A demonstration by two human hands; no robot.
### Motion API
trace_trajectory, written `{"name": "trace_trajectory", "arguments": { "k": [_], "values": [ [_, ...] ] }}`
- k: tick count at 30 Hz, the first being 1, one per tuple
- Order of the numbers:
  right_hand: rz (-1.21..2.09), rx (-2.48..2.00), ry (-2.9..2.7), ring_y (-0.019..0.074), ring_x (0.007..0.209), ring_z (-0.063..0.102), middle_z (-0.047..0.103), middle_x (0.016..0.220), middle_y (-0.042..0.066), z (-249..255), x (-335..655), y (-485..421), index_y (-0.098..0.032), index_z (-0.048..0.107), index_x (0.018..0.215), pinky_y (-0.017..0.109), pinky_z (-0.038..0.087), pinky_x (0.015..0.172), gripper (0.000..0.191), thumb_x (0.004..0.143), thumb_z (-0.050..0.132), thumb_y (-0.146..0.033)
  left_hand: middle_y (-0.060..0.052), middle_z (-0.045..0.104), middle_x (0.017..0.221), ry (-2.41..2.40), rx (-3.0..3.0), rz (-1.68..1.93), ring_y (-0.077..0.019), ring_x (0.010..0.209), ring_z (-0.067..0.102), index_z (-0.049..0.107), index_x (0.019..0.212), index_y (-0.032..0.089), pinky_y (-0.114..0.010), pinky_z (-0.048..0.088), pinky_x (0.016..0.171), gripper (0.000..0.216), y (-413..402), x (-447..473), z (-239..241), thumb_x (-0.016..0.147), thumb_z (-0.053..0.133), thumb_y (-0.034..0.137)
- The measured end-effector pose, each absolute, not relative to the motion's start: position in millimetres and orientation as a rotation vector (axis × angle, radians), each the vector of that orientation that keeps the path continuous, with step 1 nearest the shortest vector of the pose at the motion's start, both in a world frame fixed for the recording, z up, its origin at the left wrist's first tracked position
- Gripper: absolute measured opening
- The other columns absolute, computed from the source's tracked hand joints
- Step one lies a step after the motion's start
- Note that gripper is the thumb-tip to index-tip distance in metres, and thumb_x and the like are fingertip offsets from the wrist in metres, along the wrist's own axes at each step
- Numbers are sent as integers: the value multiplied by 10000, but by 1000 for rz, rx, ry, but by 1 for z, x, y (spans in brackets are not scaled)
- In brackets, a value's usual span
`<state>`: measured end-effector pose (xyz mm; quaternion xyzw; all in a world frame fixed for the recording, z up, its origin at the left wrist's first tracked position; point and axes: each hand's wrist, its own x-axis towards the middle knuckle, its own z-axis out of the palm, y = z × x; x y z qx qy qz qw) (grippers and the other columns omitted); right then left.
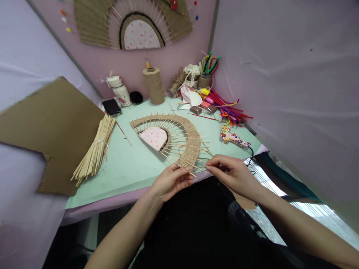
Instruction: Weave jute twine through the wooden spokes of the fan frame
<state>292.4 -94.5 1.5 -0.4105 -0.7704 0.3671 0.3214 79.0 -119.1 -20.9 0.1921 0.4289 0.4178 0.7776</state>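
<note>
A half-round woven fan [193,140] lies on the table, its thin sticks spreading from a white centre with pink dots [154,137] to a band of brown twine. My left hand [173,182] grips the near end of the woven band, thumb on top and fingers beneath. Just right of that end, my right hand [228,171] pinches a strand of twine [202,168] between thumb and forefinger. The strand runs to the fan's edge among the protruding stick ends. Part of the band's near corner is hidden by my left fingers.
A tied bundle of sticks [95,149] and brown cardboard [56,130] are at left. Behind the fan stand a twine spool [153,86] and a white bottle [120,91]. A patterned glue gun [234,137] with a black cord and colourful pipe cleaners [230,108] lie at right.
</note>
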Motion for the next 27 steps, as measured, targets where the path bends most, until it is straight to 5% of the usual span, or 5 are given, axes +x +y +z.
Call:
{"name": "trace_trajectory", "arguments": {
  "k": [16,27],
  "values": [
    [1031,-1256,-1834,138,610,493,540,619,-5,-43,260,-88,-189,569,668,254,413,600,312,868,539,-426,-58,680,763,884,327,916,-124,656,642,642,918,126,-220,543,606,125,-125,78,-20,798,660,156],
    [975,-1260,-1863,143,584,524,600,610,10,-45,270,-90,-182,619,671,257,410,572,311,857,577,-427,-85,701,802,880,285,905,-126,698,650,673,855,88,-223,543,663,97,-127,88,-24,761,663,68]
  ]
}}
